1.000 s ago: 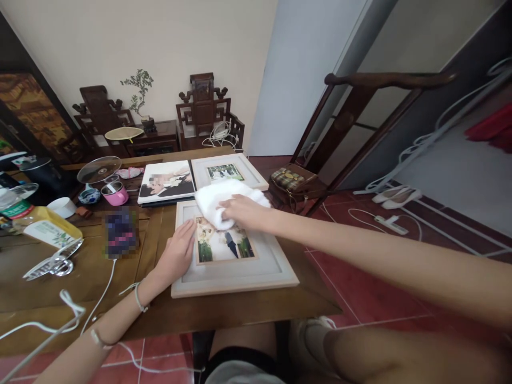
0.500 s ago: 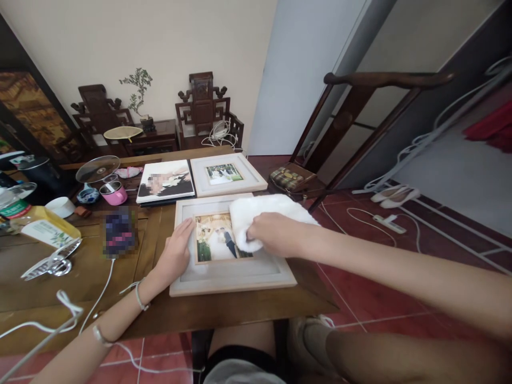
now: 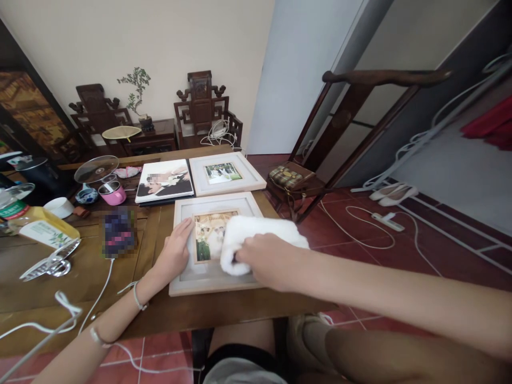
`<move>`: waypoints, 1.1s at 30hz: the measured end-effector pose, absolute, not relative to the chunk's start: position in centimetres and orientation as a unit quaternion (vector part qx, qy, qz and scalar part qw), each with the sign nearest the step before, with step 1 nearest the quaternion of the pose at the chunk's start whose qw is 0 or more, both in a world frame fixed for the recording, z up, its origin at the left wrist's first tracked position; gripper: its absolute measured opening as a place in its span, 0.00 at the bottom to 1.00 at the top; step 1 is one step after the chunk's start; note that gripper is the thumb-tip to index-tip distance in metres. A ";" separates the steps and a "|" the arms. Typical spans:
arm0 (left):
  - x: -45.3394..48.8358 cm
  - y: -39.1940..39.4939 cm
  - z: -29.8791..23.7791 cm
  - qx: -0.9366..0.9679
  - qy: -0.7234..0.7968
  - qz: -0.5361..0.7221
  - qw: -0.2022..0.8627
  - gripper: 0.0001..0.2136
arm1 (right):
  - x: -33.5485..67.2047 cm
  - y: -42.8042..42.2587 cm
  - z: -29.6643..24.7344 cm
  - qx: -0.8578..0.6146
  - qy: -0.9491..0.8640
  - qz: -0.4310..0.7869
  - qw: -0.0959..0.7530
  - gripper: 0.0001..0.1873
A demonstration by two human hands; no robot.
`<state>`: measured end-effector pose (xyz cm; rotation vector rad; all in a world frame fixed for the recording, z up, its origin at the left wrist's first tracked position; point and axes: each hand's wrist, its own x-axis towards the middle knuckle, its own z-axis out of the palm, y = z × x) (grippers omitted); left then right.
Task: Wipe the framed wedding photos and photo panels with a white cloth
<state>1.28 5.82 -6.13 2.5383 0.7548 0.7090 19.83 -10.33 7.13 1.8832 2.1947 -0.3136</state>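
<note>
A pale wooden picture frame (image 3: 188, 285) with a photo under glass lies flat near the front edge of the dark wooden table (image 3: 80, 277). My left hand (image 3: 174, 255) rests flat on the frame's left side, fingers stretched out, holding it down. My right hand (image 3: 266, 261) grips a fluffy white cloth (image 3: 256, 232) and presses it on the lower right part of the glass, covering the photo's right half.
Behind lie a second framed photo (image 3: 226, 173) and a photo book (image 3: 165, 181). To the left stand a pink cup (image 3: 112, 193), a small bowl (image 3: 87, 195), a phone (image 3: 119, 232) with a white cable, and a yellow packet (image 3: 46, 228). A handbag (image 3: 290, 177) sits on a chair at right.
My right hand has swept the white cloth from the frame's top, across the photo, down toward its lower right. The left hand has stayed on the frame's left side.
</note>
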 end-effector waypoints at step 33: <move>1.4 5.9 -5.9 0.919 0.264 0.234 0.178 0.32 | 20.2 -7.5 3.9 0.604 0.786 -0.007 0.130 0.26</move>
